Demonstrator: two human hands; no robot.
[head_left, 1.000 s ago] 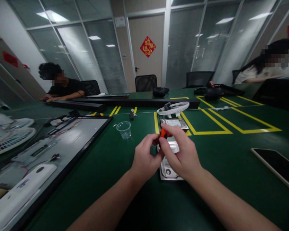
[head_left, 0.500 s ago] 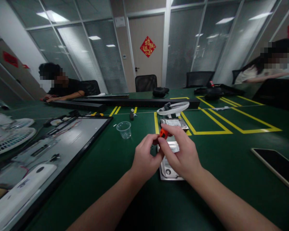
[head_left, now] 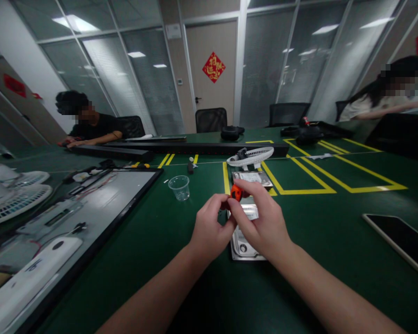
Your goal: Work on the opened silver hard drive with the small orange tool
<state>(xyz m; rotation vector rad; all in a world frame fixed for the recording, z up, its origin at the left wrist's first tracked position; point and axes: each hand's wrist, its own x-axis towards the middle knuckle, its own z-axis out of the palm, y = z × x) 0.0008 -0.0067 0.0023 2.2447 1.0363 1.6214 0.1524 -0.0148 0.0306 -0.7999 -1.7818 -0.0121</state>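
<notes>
My right hand (head_left: 263, 218) grips an orange-and-black screwdriver (head_left: 236, 192) by its handle, thumb and fingertips wrapped round it. The shaft and tip are hidden behind my fingers. Close against it, my left hand (head_left: 211, 227) has its thumb and fingers pinched together at the handle's lower end. Below both hands a silver hard drive (head_left: 243, 248) lies flat on the green table, partly covered by my right hand. Just beyond, a second hard drive (head_left: 252, 178) rests on the table.
Left of my hands stands a clear plastic cup (head_left: 180, 188). A dark-framed panel (head_left: 125, 185) carries wires and parts at the left. A white fan grille (head_left: 252, 157) lies ahead, and a phone (head_left: 400, 243) at the right. Two people sit across the table.
The screwdriver handle has turned slightly in my right fingers. Both hands stay in nearly the same place, and the hard drives have not moved.
</notes>
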